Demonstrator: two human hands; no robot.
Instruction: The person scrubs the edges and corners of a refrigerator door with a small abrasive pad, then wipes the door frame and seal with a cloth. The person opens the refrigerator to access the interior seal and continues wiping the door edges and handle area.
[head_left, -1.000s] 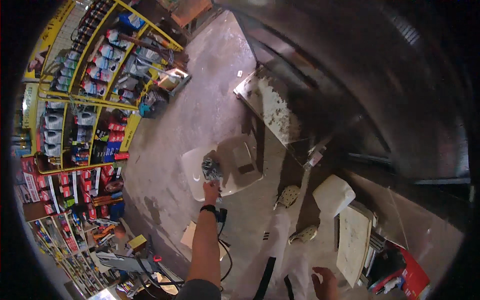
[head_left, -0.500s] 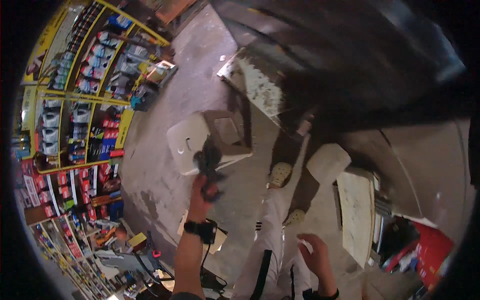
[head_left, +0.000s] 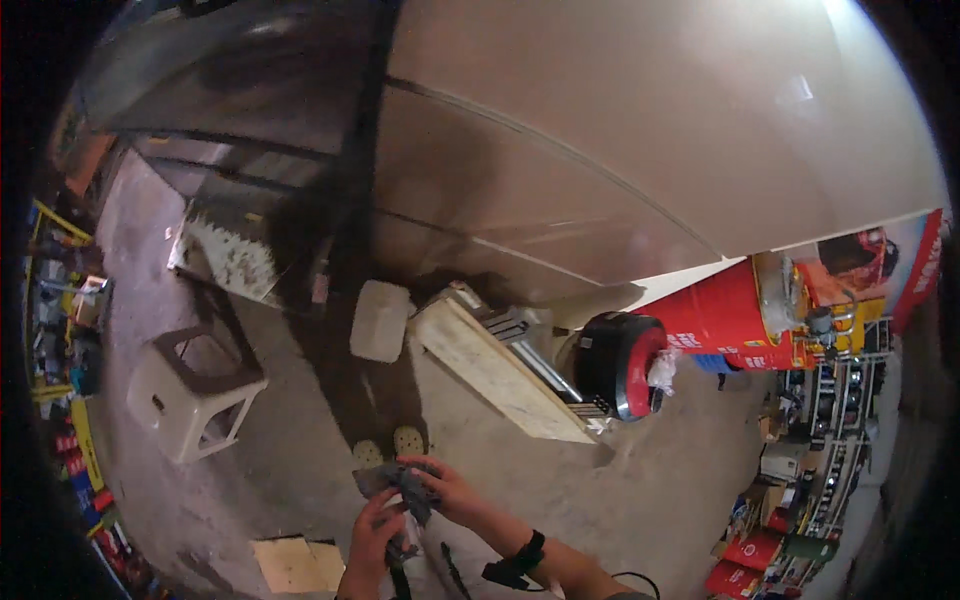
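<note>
Head view, looking steeply down at a concrete floor [head_left: 300,470]. I read the left hand [head_left: 372,528] and the right hand [head_left: 455,492] as meeting low in the picture, both closed on a dark grey cloth [head_left: 392,482], a crumpled, limp piece. The left hand's fingers are curled into its lower folds. The right hand, with a dark wristband [head_left: 528,548] on its forearm, pinches the upper edge from the side. The cloth hangs in the air just above the toes of two shoes [head_left: 407,438] and touches nothing else that I can make out. Beyond the shoes lie a pale wooden plank [head_left: 495,375] and a white canister [head_left: 380,320]. A white plastic stool [head_left: 195,395] stands well apart to the left, and a red drum [head_left: 725,315] lies to the right. A flat piece of cardboard [head_left: 290,562] sits on the floor beside the left forearm. To handle such a cloth well, I would keep the two grips on separate edges and draw them apart so the folds open, rather than bunching it in one fist. I would also hold it clear of the dusty floor.
</note>
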